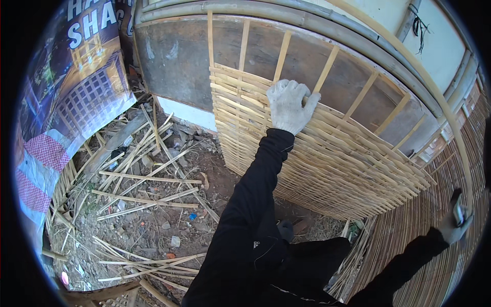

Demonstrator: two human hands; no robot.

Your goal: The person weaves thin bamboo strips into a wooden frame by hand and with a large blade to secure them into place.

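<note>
A woven panel of split bamboo point(327, 158) leans against a brown board, with bare upright slats point(283, 53) sticking up above the weave. My left hand point(289, 110), in a pale knitted glove, is closed over the panel's top edge beside one slat, its thumb out to the right. Far to the right, my right hand point(452, 228), also gloved, is closed around the lower part of a long bamboo strip point(444, 97). That strip bends up and over toward the top of the view. A dark-ended object point(456, 197) shows at the same hand; its kind is unclear.
Loose bamboo strips point(148, 179) and rubble litter the ground at left, near a hanging printed banner point(87, 77). Thick bamboo poles point(286, 19) run along the board's point(176, 66) top. Thin bamboo slats point(409, 245) cover the lower right. My foot point(285, 230) stands near the panel's base.
</note>
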